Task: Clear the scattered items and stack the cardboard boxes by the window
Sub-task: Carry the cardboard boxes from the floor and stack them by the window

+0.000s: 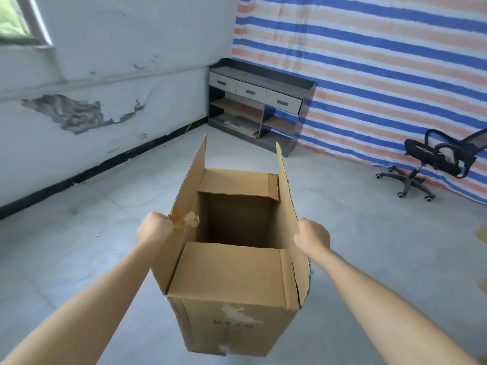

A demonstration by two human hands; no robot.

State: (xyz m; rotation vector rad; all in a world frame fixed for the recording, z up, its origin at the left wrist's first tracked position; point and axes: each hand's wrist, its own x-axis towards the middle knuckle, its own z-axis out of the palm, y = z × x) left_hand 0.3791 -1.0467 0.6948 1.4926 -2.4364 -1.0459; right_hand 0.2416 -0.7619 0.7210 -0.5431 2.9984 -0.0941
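Observation:
An open brown cardboard box (pixel 232 306) hangs in front of me above the floor, its top flaps up and its inside empty. My left hand (pixel 155 229) grips the box's left long flap, near a torn spot with a scrap of tape. My right hand (pixel 312 237) grips the right long flap from outside. The near short flap lies folded inward; the far one dips into the box. A window (pixel 15 19) shows at the upper left corner of the room.
A grey desk (pixel 259 101) with three drawers and flat cardboard on its lower shelf stands in the far corner against a striped tarp (pixel 382 61). A black office chair (pixel 432 164) stands at the right. Grey tiled floor (pixel 79 246) spreads around; a cardboard edge (pixel 482 234) peeks in at right.

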